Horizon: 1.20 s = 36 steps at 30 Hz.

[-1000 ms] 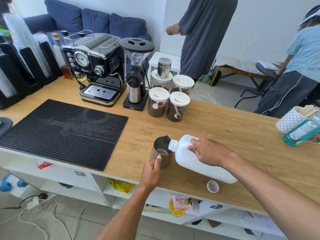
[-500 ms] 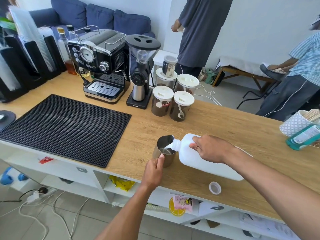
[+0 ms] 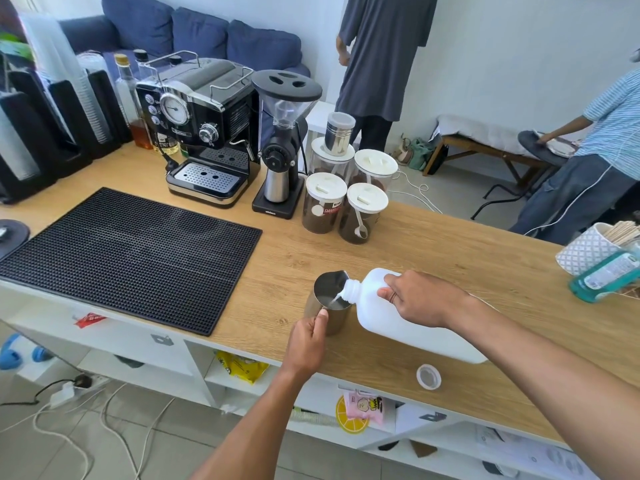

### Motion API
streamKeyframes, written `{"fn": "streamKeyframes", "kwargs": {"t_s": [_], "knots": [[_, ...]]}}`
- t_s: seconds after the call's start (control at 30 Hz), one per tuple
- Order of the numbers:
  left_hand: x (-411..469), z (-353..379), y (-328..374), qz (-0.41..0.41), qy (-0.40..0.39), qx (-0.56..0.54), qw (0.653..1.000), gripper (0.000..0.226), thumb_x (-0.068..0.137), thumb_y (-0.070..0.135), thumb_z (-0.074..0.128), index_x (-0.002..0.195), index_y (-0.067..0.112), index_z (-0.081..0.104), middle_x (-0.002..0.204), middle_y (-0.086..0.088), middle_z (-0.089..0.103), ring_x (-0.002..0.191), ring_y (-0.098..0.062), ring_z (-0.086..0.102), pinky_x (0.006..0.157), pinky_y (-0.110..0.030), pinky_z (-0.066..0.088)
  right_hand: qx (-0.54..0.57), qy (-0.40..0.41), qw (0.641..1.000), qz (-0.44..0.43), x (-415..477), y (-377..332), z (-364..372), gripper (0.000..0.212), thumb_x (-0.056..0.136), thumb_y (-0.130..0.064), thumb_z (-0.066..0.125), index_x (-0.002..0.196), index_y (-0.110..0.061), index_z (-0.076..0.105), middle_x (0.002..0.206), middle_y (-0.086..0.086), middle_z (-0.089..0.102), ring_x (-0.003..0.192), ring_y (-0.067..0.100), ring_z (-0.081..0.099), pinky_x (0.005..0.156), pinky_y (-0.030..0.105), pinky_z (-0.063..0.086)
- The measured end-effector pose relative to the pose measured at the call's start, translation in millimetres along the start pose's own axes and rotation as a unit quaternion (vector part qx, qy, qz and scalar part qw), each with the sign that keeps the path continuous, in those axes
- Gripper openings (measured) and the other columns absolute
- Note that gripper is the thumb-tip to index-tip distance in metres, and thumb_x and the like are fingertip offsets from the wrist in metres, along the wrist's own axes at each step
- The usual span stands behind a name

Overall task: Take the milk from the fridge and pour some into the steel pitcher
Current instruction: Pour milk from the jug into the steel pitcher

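One steel pitcher (image 3: 328,308) is stood upright on the wooden desk (image 3: 467,251), near its front edge. One white milk jug (image 3: 408,327) is held tilted just to the right of it, with the open neck set over the pitcher's rim, and a thin white stream is seen running into the pitcher. Two hands are in view. The left hand (image 3: 307,344) is curled at the pitcher's near side, its thumb laid against the wall; the handle itself is hidden. The right hand (image 3: 420,299) is clasped round the jug's handle just behind the neck. No label is seen on the jug. One white cap (image 3: 428,376) is laid open side up on the desk, near the jug's base.

Farther back, four clear jars with white lids (image 3: 325,202) are grouped together, and one steel canister (image 3: 339,133) is set on top of one of them. On one front jar a red label is read as "SMART", the rest being cut off. One grinder (image 3: 282,150) and one espresso machine (image 3: 204,133) are placed to their left; the small print on both cannot be read. One black ribbed mat (image 3: 128,251) is spread at the left.
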<state>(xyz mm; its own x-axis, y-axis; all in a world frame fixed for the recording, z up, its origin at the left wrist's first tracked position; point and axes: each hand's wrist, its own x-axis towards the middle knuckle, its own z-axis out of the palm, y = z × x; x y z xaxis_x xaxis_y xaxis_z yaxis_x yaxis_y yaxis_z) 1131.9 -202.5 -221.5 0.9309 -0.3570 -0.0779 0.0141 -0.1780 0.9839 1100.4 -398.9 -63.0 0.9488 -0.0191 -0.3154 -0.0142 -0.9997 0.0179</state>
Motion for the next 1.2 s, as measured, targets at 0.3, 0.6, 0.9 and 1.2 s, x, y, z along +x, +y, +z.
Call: {"fn": "streamKeyframes", "kwargs": {"t_s": [0.3, 0.6, 0.9, 1.2], "knots": [[-0.9, -0.2, 1.8, 0.000, 0.002, -0.004, 1.000, 0.056, 0.105, 0.031, 0.042, 0.052, 0.022, 0.024, 0.046, 0.007, 0.023, 0.044, -0.009, 0.017, 0.046, -0.026, 0.012, -0.007, -0.006, 1.000, 0.008, 1.5, -2.7, -2.7, 0.033, 0.103, -0.044, 0.029, 0.081, -0.020, 0.037, 0.065, -0.001, 0.044, 0.056, 0.016, 0.042, 0.056, 0.035, 0.034], [-0.3, 0.1, 1.1, -0.002, 0.005, -0.006, 1.000, 0.055, 0.104, 0.033, 0.042, 0.053, 0.021, 0.025, 0.048, 0.005, 0.022, 0.045, -0.011, 0.017, 0.046, -0.028, 0.012, -0.014, -0.008, 1.000, 0.004, 1.3, -4.0, -4.3, 0.033, 0.103, -0.043, 0.028, 0.082, -0.019, 0.037, 0.065, -0.003, 0.041, 0.058, 0.016, 0.041, 0.057, 0.035, 0.032], [-1.1, 0.6, 0.4, -0.007, 0.004, -0.010, 1.000, 0.055, 0.104, 0.033, 0.043, 0.053, 0.023, 0.025, 0.047, 0.008, 0.022, 0.045, -0.011, 0.017, 0.047, -0.027, 0.011, -0.013, -0.004, 1.000, 0.005, 1.0, -4.6, -3.4, 0.033, 0.103, -0.044, 0.028, 0.082, -0.020, 0.037, 0.066, -0.002, 0.043, 0.060, 0.018, 0.044, 0.057, 0.036, 0.033], [-2.7, 0.3, 4.8, -0.005, 0.006, -0.015, 1.000, 0.058, 0.104, 0.030, 0.044, 0.050, 0.026, 0.023, 0.045, 0.011, 0.022, 0.043, -0.009, 0.016, 0.045, -0.026, 0.011, -0.011, -0.014, 1.000, 0.013, 1.6, -6.0, -4.9, 0.033, 0.103, -0.044, 0.028, 0.082, -0.020, 0.037, 0.067, -0.002, 0.044, 0.058, 0.015, 0.043, 0.057, 0.036, 0.035]]}}
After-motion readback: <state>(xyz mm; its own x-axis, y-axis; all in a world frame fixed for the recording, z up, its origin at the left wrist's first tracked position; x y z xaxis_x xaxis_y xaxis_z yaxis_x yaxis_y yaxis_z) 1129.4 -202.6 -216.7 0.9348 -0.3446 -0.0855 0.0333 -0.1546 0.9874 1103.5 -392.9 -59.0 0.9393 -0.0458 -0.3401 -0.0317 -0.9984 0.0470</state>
